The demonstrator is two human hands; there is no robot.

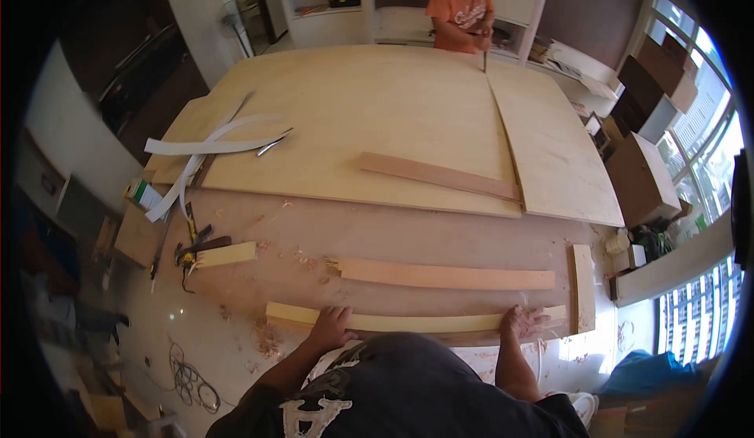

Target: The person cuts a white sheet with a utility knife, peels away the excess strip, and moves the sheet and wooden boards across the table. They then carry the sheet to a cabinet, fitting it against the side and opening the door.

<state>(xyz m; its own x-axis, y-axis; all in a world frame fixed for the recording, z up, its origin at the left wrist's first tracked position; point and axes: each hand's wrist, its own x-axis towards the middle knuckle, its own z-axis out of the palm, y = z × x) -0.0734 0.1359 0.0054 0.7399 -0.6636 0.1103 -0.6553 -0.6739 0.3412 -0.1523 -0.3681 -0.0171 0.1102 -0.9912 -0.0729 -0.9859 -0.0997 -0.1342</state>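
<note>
A long pale wooden strip [424,323] lies along the near edge of the worktable, in front of my body. My left hand [333,328] is closed over it toward its left end, fingers curled across its top. Near the right end rests my right hand [522,322], its fingers stretched out along the wood. Just beyond, parallel to it, is a second wooden strip [448,274]. A short upright board [582,289] lies crosswise by the table's right edge.
Large plywood sheets [353,116] cover the far side, with a thin brown strip [440,175] on top. White curled edging strips [212,146], a hand plane [206,245], a wood offcut [226,255] and shavings [269,340] lie leftward. A co-worker in orange [462,14] holds a tool at the far edge.
</note>
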